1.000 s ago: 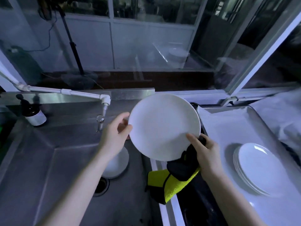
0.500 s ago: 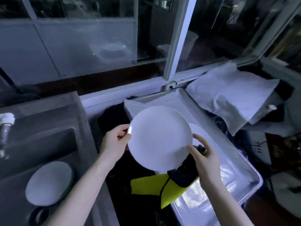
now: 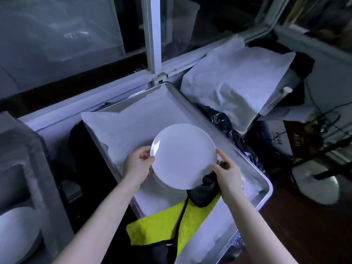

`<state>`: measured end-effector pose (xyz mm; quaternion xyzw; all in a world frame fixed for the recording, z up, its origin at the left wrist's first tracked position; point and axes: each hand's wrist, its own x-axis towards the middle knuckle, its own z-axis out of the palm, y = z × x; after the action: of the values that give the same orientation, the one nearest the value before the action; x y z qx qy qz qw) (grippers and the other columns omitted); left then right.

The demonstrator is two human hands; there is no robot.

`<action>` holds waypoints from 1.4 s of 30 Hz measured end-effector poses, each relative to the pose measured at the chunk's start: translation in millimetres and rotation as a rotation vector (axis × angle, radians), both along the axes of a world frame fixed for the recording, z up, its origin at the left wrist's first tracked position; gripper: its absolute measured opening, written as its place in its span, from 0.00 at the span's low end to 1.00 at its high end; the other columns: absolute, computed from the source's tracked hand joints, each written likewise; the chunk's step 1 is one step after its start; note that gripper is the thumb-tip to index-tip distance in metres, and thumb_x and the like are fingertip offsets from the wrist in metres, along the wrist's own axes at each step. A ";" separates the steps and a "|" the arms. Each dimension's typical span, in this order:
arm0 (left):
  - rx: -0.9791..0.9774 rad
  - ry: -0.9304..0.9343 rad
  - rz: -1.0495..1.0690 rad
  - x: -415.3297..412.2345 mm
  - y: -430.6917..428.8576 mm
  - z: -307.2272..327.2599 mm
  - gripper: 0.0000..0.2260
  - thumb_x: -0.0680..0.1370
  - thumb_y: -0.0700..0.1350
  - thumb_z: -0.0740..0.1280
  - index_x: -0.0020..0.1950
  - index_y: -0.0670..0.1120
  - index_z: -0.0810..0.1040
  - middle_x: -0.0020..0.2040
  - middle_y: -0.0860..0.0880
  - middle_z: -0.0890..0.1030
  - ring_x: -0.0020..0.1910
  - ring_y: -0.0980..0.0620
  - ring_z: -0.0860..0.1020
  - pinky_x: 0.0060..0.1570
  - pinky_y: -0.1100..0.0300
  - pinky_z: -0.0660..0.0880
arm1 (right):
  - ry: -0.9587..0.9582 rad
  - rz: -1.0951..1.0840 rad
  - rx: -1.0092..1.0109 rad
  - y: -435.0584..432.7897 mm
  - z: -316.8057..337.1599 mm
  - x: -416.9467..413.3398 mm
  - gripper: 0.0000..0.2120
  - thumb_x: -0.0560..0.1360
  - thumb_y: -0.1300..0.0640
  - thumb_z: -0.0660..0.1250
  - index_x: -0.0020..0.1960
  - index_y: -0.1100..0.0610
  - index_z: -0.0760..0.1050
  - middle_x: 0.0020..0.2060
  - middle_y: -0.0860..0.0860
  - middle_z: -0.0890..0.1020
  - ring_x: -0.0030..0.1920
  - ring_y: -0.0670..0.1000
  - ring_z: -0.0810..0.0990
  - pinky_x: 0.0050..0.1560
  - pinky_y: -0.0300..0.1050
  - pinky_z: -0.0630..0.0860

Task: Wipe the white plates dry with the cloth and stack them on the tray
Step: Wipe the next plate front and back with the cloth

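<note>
I hold a white plate [image 3: 183, 156] over the metal tray [image 3: 264, 180], both hands on its rim. My left hand [image 3: 138, 164] grips the left edge with the thumb on top. My right hand [image 3: 225, 173] holds the right edge and also grips the black and yellow cloth [image 3: 165, 224], which hangs down over the tray's near side. The edge of the stack of white plates [image 3: 162, 181] shows just under the held plate, mostly hidden by it.
The tray is lined with a white mesh sheet [image 3: 133, 128]. Another white plate [image 3: 16, 233] lies in the sink at the lower left. A crumpled white sheet [image 3: 234, 79] sits behind the tray, under the window frame. Dark clutter and cables fill the right.
The plate has travelled from above the sink, rightward, to over the tray and lower, close above the stack. My view has swung right. Both hands keep their hold.
</note>
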<state>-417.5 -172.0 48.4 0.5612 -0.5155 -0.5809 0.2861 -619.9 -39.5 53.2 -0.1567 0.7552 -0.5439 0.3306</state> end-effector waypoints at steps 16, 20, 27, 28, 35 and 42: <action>-0.252 -0.477 -0.122 -15.7 -1.0 -22.2 0.11 0.74 0.33 0.67 0.41 0.49 0.81 0.37 0.40 0.78 0.43 0.38 0.76 0.46 0.50 0.76 | 0.080 -0.004 0.168 -14.9 -42.5 -9.8 0.27 0.69 0.66 0.65 0.59 0.39 0.79 0.30 0.46 0.67 0.31 0.47 0.66 0.36 0.42 0.65; -0.348 -0.553 -0.097 -14.5 6.2 -22.2 0.11 0.76 0.34 0.68 0.53 0.46 0.85 0.44 0.42 0.75 0.40 0.47 0.72 0.44 0.58 0.68 | 0.094 0.018 0.185 -12.9 -43.0 -8.1 0.27 0.71 0.65 0.65 0.65 0.42 0.77 0.30 0.46 0.66 0.32 0.49 0.66 0.35 0.43 0.64; -0.437 -0.554 -0.121 -5.0 8.6 -19.0 0.11 0.77 0.36 0.70 0.57 0.43 0.85 0.47 0.42 0.76 0.40 0.48 0.72 0.44 0.65 0.63 | 0.151 0.004 0.193 -7.6 -32.5 7.4 0.29 0.73 0.63 0.65 0.71 0.44 0.72 0.32 0.49 0.67 0.31 0.48 0.65 0.32 0.42 0.64; -0.438 -0.545 -0.125 -0.9 6.5 -17.8 0.12 0.77 0.37 0.71 0.59 0.44 0.85 0.47 0.43 0.76 0.41 0.48 0.73 0.46 0.64 0.65 | 0.189 -0.006 0.183 -6.2 -28.8 13.1 0.28 0.73 0.63 0.64 0.71 0.45 0.72 0.33 0.50 0.68 0.33 0.49 0.66 0.34 0.43 0.64; -0.425 -0.421 -0.062 75.1 7.6 -5.5 0.13 0.77 0.39 0.72 0.61 0.47 0.84 0.45 0.51 0.79 0.38 0.53 0.78 0.50 0.61 0.74 | 0.390 0.219 -0.010 -25.6 22.6 96.7 0.21 0.75 0.65 0.66 0.64 0.47 0.78 0.47 0.56 0.77 0.43 0.41 0.74 0.49 0.34 0.68; -0.415 -0.437 0.185 232.0 23.1 11.7 0.10 0.79 0.39 0.71 0.59 0.48 0.85 0.47 0.50 0.83 0.43 0.52 0.80 0.49 0.57 0.77 | 0.510 0.697 -0.223 -66.7 69.8 259.1 0.21 0.73 0.65 0.69 0.62 0.49 0.80 0.45 0.50 0.77 0.49 0.40 0.75 0.53 0.24 0.65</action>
<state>-185.5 -148.9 60.1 0.6469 -0.6190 -0.3004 0.3289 -360.8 -106.2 122.9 -0.5655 0.6516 -0.4220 0.2784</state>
